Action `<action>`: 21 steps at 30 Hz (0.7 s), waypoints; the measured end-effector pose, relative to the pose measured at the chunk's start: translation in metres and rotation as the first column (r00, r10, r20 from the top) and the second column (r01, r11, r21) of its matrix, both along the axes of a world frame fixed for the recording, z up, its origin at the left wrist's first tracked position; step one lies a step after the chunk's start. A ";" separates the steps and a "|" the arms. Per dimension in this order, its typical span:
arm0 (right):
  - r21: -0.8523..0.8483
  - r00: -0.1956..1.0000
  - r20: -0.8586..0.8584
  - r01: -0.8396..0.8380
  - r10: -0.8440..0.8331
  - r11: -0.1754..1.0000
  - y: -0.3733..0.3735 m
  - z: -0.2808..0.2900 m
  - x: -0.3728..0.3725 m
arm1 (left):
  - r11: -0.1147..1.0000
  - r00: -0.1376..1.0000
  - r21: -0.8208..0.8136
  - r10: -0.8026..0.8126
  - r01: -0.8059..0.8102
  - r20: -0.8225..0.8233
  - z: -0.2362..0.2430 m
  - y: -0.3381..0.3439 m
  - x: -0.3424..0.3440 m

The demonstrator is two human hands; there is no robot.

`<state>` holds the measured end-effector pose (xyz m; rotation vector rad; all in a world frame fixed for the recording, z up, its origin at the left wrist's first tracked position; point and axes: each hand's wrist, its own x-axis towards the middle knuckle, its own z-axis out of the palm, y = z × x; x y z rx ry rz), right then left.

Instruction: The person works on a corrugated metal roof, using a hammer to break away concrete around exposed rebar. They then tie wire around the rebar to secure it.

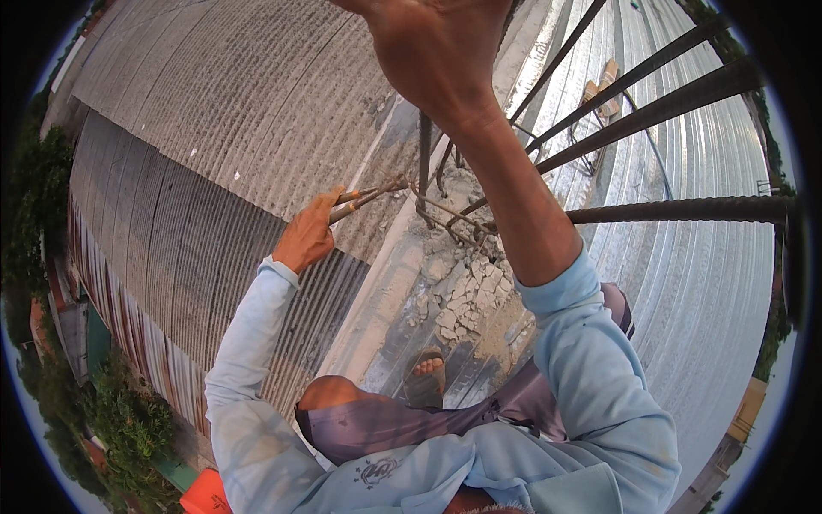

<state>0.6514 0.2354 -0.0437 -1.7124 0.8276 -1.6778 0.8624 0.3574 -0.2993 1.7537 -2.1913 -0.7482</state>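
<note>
My left hand point(306, 233) is closed round the handles of a pair of pincers point(364, 200). Their jaws reach to a thin bent rod point(445, 208) beside an upright ribbed steel bar point(425, 158). My right hand point(438, 53) is raised at the top of the view, in front of the bars. Its fingers run past the upper edge, so their grip is hidden. Several long rebars point(676, 211) fan out to the right from a broken concrete stub point(462, 193). Cracked concrete rubble point(473, 295) lies just below the stub.
Corrugated grey roofing point(248, 94) slopes off to the left. Shiny metal sheeting point(711, 283) covers the right side, where wooden pieces point(603, 88) and a dark cable point(651, 141) lie. My sandalled foot point(426, 377) stands near the rubble. An orange object point(205, 494) shows at lower left.
</note>
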 end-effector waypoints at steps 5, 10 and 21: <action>-0.082 0.999 -0.009 0.036 -0.037 0.996 0.005 0.000 0.003 | 0.998 0.991 -0.055 -0.034 0.041 0.129 0.001 -0.010 0.012; 0.027 1.000 0.005 0.002 -0.002 1.000 0.005 0.006 -0.001 | 0.993 0.980 -0.101 -0.049 0.069 0.192 -0.008 -0.010 0.008; 0.002 1.000 0.019 -0.015 0.015 1.000 0.004 0.006 0.000 | 0.995 0.975 -0.097 0.029 -0.008 0.220 -0.005 -0.002 0.004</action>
